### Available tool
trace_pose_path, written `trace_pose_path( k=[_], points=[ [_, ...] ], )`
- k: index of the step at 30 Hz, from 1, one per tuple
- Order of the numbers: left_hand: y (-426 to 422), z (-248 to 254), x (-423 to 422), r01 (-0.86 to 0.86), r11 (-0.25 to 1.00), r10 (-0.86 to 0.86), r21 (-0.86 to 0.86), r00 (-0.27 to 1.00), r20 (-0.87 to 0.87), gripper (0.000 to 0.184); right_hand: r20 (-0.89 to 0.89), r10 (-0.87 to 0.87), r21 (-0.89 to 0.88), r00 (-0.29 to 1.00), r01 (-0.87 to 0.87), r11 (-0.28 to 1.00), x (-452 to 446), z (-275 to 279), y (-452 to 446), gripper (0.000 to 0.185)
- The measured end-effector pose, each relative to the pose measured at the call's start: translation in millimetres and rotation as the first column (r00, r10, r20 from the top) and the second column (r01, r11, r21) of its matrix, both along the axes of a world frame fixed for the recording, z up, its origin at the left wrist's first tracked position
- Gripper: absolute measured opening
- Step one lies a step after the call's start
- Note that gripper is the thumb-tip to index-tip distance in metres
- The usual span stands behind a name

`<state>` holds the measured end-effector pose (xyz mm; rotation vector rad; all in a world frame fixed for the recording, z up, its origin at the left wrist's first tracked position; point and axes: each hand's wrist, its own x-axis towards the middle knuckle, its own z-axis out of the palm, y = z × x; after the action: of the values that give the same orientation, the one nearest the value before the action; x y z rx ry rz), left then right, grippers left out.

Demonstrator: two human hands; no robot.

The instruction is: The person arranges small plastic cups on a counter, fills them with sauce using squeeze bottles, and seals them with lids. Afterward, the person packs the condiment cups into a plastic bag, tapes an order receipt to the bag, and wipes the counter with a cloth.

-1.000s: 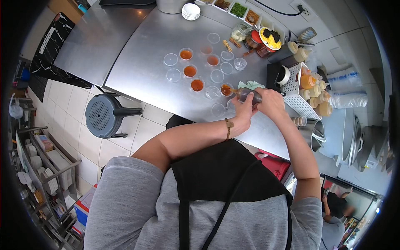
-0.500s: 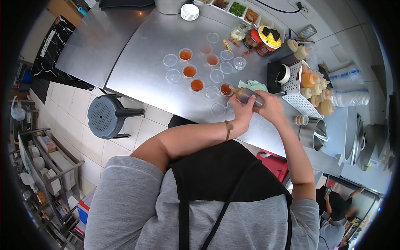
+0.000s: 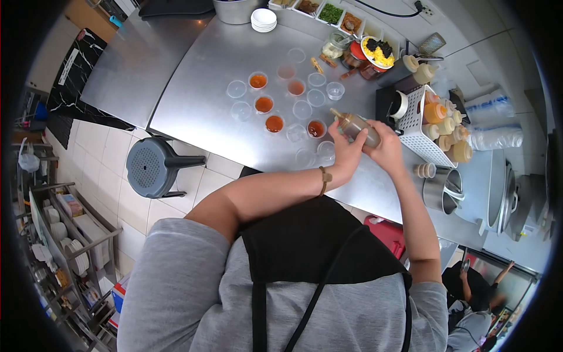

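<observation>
Both my hands hold a squeeze bottle of brownish sauce, tilted with its pale nozzle pointing up and left. My left hand is wrapped around the nozzle end. Around the base end closes my right hand. Just left of the bottle stands a small cup of red-orange sauce, apart from the nozzle. Farther left are more sauce cups, some filled less. Clear round lids lie among them, and a clear cup stands behind the bottle. The green cloth is mostly hidden behind my hands.
A white perforated basket of squeeze bottles stands at the right. Behind are jars, a bowl of yellow and black food and topping trays. White dishes are stacked at the back. A grey stool stands left; another person is lower right.
The bottle's nozzle has lifted away from the nearest sauce cup, and the bottle has shifted slightly right and become more upright. Both hands keep their hold. The view has shifted slightly.
</observation>
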<state>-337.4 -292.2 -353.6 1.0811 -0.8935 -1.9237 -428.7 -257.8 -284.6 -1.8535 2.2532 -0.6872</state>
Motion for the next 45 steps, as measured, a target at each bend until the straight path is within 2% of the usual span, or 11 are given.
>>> trace_pose_path(
  k=[2,3,5,7,10,12,18,21,30,45],
  points=[
    [-12.9,5.8,-13.3,-0.003,0.999,0.008,0.044,0.992,-0.125,0.076,-0.024,-0.024,0.008,0.999,0.024,1.000,-9.0,6.4,-10.4,0.051],
    [-19.7,8.7,-19.7,0.001,0.999,0.005,0.041,0.992,-0.127,0.076,-0.057,-0.066,0.057,0.996,0.069,0.996,-14.6,9.2,-17.2,0.052],
    [-36.4,24.9,-29.4,0.074,0.964,-0.007,0.257,0.968,-0.252,0.067,-0.094,-0.109,0.102,0.990,0.119,0.988,-23.7,16.8,-29.8,0.052],
    [-50.7,20.9,-42.7,0.087,0.964,-0.019,0.251,0.965,-0.262,0.064,-0.257,-0.115,0.210,0.959,0.172,0.962,-29.5,26.0,-44.3,0.053],
    [-66.5,17.2,-54.7,0.167,0.929,-0.052,0.331,0.942,-0.331,0.069,-0.339,-0.075,0.316,0.938,0.188,0.930,-37.3,34.4,-64.8,0.045],
    [-73.0,10.0,-61.4,0.173,0.897,-0.020,0.406,0.935,-0.355,0.064,-0.406,0.005,0.397,0.914,0.171,0.902,-45.0,33.1,-76.0,0.036],
    [-77.0,2.4,-64.4,0.200,0.888,-0.011,0.415,0.909,-0.416,0.052,-0.413,0.079,0.485,0.907,0.146,0.863,-47.4,35.4,-90.6,0.034],
    [-74.8,8.8,-63.0,0.198,0.867,-0.017,0.456,0.929,-0.371,0.049,-0.416,0.083,0.539,0.906,0.172,0.825,-48.5,35.1,-93.7,0.034],
    [-68.3,4.7,-62.5,0.214,0.855,-0.028,0.473,0.929,-0.369,0.046,-0.404,0.057,0.576,0.913,0.206,0.791,-46.6,32.6,-90.1,0.037],
    [-63.9,4.7,-62.3,0.215,0.869,-0.041,0.446,0.929,-0.367,0.048,-0.395,0.036,0.533,0.918,0.197,0.823,-47.7,29.6,-82.3,0.036]
  ],
)
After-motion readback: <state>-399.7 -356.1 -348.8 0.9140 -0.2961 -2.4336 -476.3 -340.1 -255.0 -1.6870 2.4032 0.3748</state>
